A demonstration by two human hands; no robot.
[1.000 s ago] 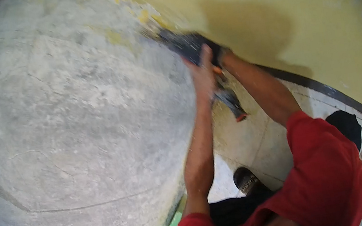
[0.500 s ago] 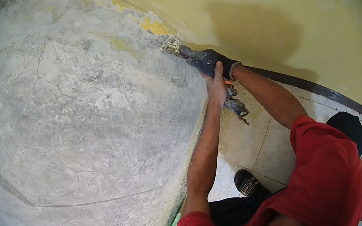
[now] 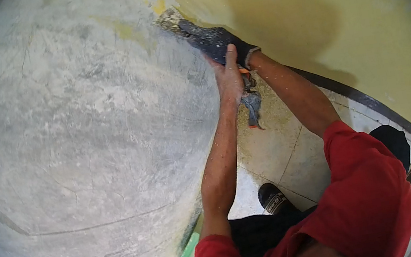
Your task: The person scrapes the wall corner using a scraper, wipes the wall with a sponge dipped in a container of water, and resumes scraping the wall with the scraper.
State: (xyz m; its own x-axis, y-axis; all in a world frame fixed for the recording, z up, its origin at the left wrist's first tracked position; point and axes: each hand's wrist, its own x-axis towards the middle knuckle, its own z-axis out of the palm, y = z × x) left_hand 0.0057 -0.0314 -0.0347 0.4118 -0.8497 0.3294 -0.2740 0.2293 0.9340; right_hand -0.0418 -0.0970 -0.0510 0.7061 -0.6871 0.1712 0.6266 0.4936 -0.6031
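Note:
My right hand [image 3: 216, 42], in a dark dusty glove, is closed on a scraper [image 3: 170, 22]. The scraper's flaked, crusted blade lies against the wall at the edge of the yellow paint. My bare left hand [image 3: 229, 82] wraps round the scraper's lower end, its thumb over the glove's heel; its fingers are mostly hidden. Below the hands dangles a crumpled grey glove-like cloth [image 3: 251, 104] with orange edging; what holds it is hidden. The grey wall [image 3: 94, 135] is scraped bare, with scratches and a few yellow patches.
A yellow painted wall [image 3: 303, 0] meets the grey one at the right, with a dark baseboard [image 3: 350, 92] below. Pale debris dusts the tiled floor [image 3: 295, 152]. A green object [image 3: 188, 252] lies by the wall's foot, and my sandalled foot [image 3: 275, 199] shows below.
Both hands and the scraper have moved up and left along the paint edge. The dangling cloth has shifted with them, and the view has tilted slightly.

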